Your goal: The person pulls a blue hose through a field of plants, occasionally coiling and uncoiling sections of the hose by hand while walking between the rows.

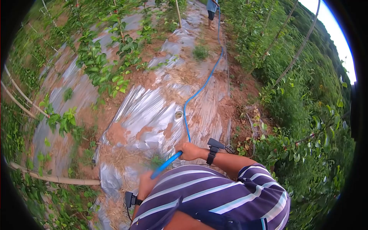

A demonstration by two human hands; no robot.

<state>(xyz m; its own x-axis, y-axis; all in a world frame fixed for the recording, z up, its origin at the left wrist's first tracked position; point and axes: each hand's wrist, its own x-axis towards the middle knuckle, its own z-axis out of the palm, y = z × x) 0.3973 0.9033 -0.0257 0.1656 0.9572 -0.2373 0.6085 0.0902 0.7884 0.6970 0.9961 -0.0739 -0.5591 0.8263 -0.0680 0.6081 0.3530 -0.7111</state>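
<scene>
A blue hose (166,165) runs from my hands forward along the ground between the plant rows. My right hand (188,151) is closed around it in front of my body, with a black strap and device at the wrist. Lower and to the left, my left hand (145,182) grips the same hose close to my striped shirt. That hand is somewhat blurred, and its fingers are partly hidden. The stretch of hose between the two hands slants down to the left. Beyond the right hand it bends across the plastic sheeting (153,111).
Farther up the path a person (211,11) stands with the hose at hand level. Leafy climbing plants (99,61) grow on the left and dense bushes (291,111) on the right. A wooden pole (57,178) lies at lower left. Dry straw (182,76) and reddish soil lie on the sheeting.
</scene>
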